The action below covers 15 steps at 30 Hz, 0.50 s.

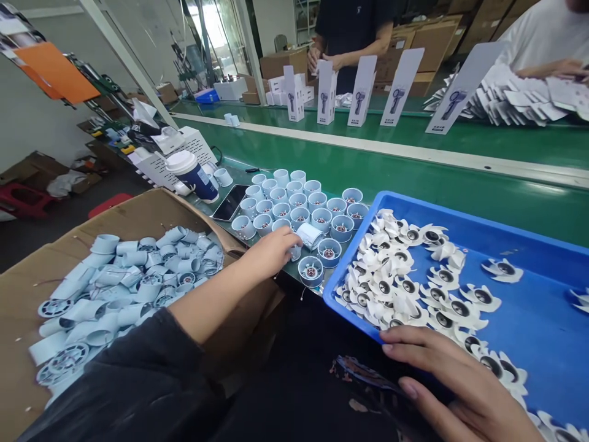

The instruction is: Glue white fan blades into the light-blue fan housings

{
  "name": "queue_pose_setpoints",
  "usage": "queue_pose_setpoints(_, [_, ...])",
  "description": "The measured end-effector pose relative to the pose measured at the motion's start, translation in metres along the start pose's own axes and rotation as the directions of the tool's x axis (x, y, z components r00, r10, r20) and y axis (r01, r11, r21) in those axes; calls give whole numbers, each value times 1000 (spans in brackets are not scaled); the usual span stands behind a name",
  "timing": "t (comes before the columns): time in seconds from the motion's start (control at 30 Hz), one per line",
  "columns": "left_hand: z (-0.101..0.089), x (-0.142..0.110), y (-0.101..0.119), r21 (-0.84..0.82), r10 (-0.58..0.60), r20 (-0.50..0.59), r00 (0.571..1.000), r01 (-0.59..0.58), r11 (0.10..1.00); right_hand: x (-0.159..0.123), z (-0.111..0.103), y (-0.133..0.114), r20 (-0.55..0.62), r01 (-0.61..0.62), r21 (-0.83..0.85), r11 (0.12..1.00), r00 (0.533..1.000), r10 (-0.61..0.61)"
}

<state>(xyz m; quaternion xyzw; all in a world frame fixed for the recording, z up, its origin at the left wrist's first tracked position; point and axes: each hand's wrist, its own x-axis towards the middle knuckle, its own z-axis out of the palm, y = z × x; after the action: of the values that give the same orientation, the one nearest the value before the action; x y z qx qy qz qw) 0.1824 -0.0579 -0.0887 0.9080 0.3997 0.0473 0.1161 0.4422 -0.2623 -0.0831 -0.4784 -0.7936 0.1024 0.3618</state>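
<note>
My left hand [271, 248] reaches over the table edge and its fingers close on a pale blue cylindrical housing [309, 234] lying on its side among several upright housings [299, 202] with motors inside. My right hand [460, 383] rests with fingers spread on the near rim of a blue plastic tray [543, 325] holding several white fan impellers [405, 282]. A cardboard box [138, 215] at my left is full of loose pale blue housings [119, 276].
A white-lidded dark cup [191, 175] and a black phone [229, 202] sit beside the housings. A green conveyor belt [414, 172] runs behind. Beyond it stand white product boxes [363, 89], a heap of flat cartons [519, 98] and two other people.
</note>
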Motion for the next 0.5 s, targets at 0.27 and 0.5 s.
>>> queue_pose_setpoints(0.27, [-18, -20, 20, 112, 76, 83, 994, -85, 990, -2, 3, 0, -35, -46, 44, 998, 998, 47])
queue_pose_setpoints(0.5, [-40, 10, 13, 146, -243, 53, 969, 233, 962, -2, 5, -2, -29, -60, 72, 996, 998, 62])
